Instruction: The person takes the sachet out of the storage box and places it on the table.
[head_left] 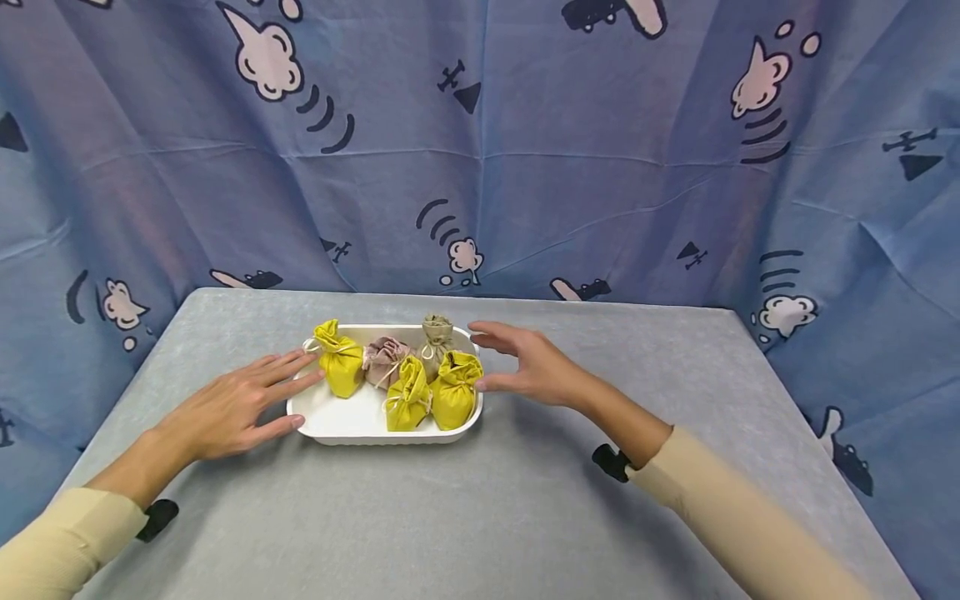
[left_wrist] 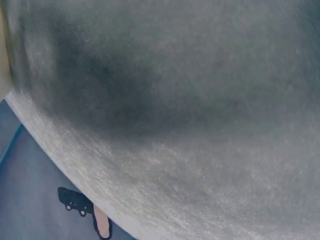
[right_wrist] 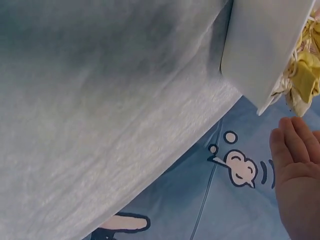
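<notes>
A white tray [head_left: 337, 421] on the table holds small drawstring pouches. A yellow pouch [head_left: 343, 367] stands at its left, a pinkish pouch [head_left: 385, 358] in the middle and a beige pouch [head_left: 437, 337] at the back right. Two more, a yellow pouch [head_left: 407, 400] and another yellow pouch [head_left: 456, 396], stand in front. At the tray's left end is my left hand [head_left: 232, 408], fingers spread and fairly straight. My right hand [head_left: 543, 367] is at the right end, thumb and fingers apart, holding nothing. Whether either hand touches the tray cannot be told. The left wrist view shows no hand.
The grey tabletop [head_left: 480, 517] reaches forward to a blue patterned curtain [head_left: 555, 167], which also hangs along both sides. A dark wrist device [head_left: 159, 519] sits by the left cuff, and another wrist device [head_left: 611, 462] by the right.
</notes>
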